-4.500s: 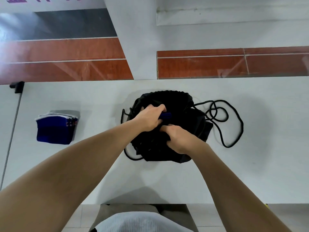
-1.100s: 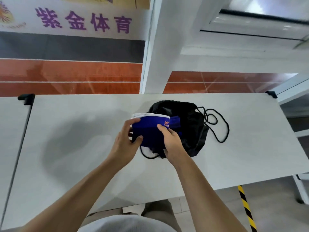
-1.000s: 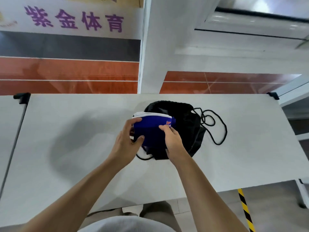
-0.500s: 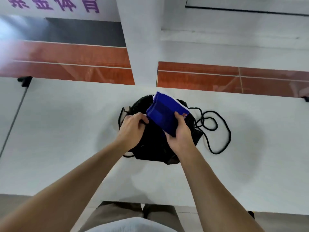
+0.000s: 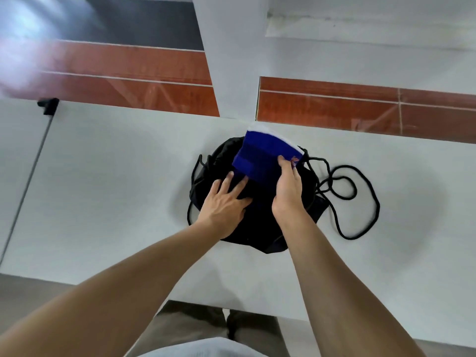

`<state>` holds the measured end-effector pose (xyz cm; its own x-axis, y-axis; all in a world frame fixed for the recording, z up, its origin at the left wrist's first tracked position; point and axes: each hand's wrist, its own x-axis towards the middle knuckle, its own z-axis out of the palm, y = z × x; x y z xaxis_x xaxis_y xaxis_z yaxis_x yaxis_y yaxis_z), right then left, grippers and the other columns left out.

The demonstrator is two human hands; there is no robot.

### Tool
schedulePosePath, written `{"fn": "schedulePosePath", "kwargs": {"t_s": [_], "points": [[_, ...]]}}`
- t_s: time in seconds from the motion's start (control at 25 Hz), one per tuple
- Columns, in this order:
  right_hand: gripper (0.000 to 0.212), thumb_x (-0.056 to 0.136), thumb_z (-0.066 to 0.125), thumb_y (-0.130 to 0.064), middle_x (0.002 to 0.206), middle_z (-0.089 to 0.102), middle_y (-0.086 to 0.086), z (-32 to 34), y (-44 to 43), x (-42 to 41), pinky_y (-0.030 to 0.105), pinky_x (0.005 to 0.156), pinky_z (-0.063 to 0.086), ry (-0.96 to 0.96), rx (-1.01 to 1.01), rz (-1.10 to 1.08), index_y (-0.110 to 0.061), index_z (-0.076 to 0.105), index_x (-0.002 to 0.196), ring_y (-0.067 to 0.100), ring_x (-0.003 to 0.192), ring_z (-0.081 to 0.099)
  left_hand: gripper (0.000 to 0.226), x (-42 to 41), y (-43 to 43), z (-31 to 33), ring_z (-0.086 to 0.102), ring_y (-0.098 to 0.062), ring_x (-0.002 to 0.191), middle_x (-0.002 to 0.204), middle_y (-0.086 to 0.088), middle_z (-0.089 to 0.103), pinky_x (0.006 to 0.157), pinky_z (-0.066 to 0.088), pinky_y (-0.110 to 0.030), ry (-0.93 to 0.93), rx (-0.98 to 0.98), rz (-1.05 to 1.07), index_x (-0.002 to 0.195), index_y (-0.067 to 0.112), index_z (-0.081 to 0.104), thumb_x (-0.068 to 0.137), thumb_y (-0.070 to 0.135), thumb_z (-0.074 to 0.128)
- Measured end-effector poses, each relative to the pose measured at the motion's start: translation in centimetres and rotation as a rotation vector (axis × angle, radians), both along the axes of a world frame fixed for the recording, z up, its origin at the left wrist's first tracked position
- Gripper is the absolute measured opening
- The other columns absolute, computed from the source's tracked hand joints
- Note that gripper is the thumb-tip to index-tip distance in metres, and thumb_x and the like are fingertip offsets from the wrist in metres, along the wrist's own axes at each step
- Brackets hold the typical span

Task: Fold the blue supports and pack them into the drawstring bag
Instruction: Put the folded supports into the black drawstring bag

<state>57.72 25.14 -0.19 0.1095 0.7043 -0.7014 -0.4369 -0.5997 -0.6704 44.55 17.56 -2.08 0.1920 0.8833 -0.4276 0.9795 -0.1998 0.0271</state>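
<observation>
Looking down from the head view, the right grip (image 5: 288, 189) grasps a folded stack of blue supports (image 5: 262, 158), thumb on top and fingers hidden beneath. The stack, white along its far edge, is tilted over the 12 o'clock end of the black bag (image 5: 257, 228); whether it is inside the bag I cannot tell. The left grip (image 5: 224, 202) is released, its straight, spread fingers pressing flat on the bag at the stack's 7 o'clock, fingertips just beside the blue edge. The bag lies on the white table (image 5: 116, 189), and its black cord (image 5: 378, 210) loops out at 3 o'clock.
</observation>
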Motion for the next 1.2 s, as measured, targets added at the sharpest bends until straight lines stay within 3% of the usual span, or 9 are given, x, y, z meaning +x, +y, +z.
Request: {"fn": "schedulePosePath", "kwargs": {"t_s": [0.16,0.28,0.4,0.56,0.76,0.88,1.0,1.12,1.2], "points": [[0.027,0.095,0.058,-0.032,0.111,0.070,-0.003,-0.1,-1.5,2.5,0.037,0.096,0.052,-0.402,0.041,0.208,-0.020,0.061,0.120,0.016,0.104,0.066,0.037,0.1,0.5,0.3,0.005,-0.042,0.150,0.167,0.000,0.009,0.118,0.013,-0.051,0.004,-0.008,0.082,0.132,0.040,0.058,0.101,0.039,0.038],[0.027,0.093,0.054,-0.033,0.100,0.067,-0.001,1.1,-2.1,4.5,0.039,0.086,0.049,-0.626,-0.021,0.326,-0.013,0.060,0.111,0.024,0.098,0.063,0.038,0.4,1.0,0.7,0.004,-0.043,0.150,0.169,0.000,0.003,0.117,0.013,-0.052,0.016,-0.044,0.119,0.128,0.038,0.062,0.100,0.036,0.037],[0.031,0.093,0.051,-0.032,0.105,0.067,0.006,1.4,-2.7,5.2,0.038,0.083,0.046,-0.763,-0.063,0.447,-0.010,0.058,0.114,0.029,0.099,0.061,0.038,0.7,1.2,0.9,0.006,-0.043,0.149,0.168,0.000,0.006,0.117,0.013,-0.053,0.021,-0.048,0.129,0.122,0.035,0.068,0.100,0.034,0.037],[0.040,0.097,0.050,-0.030,0.121,0.064,0.013,0.8,-2.8,6.1,0.036,0.084,0.043,-0.835,-0.175,0.603,-0.009,0.051,0.131,0.034,0.108,0.060,0.036,0.9,0.9,0.9,0.006,-0.042,0.149,0.168,0.000,0.008,0.118,0.011,-0.053,-0.008,-0.031,0.128,0.112,0.033,0.072,0.100,0.034,0.038],[0.062,0.095,0.062,-0.024,0.121,0.060,0.017,0.3,-3.9,4.4,0.045,0.085,0.051,-1.246,-0.038,0.604,-0.010,0.028,0.145,0.039,0.110,0.061,0.029,2.0,0.8,1.1,0.011,-0.042,0.148,0.167,-0.003,0.014,0.118,0.010,-0.053,0.038,-0.014,0.171,0.096,0.028,0.074,0.098,0.030,0.046],[0.066,0.095,0.064,-0.027,0.126,0.054,0.016,0.6,-4.9,4.4,0.042,0.084,0.049,-1.326,0.007,0.690,-0.013,0.027,0.148,0.036,0.110,0.058,0.025,2.1,0.7,1.6,0.025,-0.041,0.143,0.159,-0.009,0.032,0.117,0.017,-0.051,0.012,0.053,0.213,0.114,0.021,0.065,0.093,0.027,0.054],[0.054,0.095,0.061,-0.027,0.123,0.054,0.016,1.4,-5.4,5.5,0.042,0.086,0.050,-1.342,0.074,0.701,-0.009,0.038,0.141,0.035,0.110,0.057,0.036,2.6,0.8,2.0,0.045,-0.034,0.125,0.136,-0.007,0.050,0.107,0.034,-0.045,-0.214,0.302,0.241,0.125,0.015,0.051,0.089,0.020,0.051],[0.038,0.094,0.059,-0.019,0.119,0.060,0.015,2.3,-4.2,7.1,0.044,0.087,0.049,-1.577,0.314,0.601,-0.010,0.051,0.130,0.035,0.106,0.058,0.054,4.2,1.5,1.9,0.032,-0.032,0.141,0.155,-0.007,0.036,0.111,0.032,-0.046,-0.366,0.256,0.078,0.146,0.020,0.036,0.095,0.030,0.049],[0.046,0.091,0.061,-0.019,0.124,0.061,0.012,2.3,-1.9,8.2,0.047,0.096,0.042,-1.709,0.367,0.695,-0.016,0.050,0.135,0.036,0.114,0.055,0.065,4.9,2.0,1.3,0.018,-0.033,0.150,0.163,-0.008,0.025,0.116,0.024,-0.047,-0.328,0.122,-0.013,0.156,0.025,0.019,0.099,0.040,0.045]]}}
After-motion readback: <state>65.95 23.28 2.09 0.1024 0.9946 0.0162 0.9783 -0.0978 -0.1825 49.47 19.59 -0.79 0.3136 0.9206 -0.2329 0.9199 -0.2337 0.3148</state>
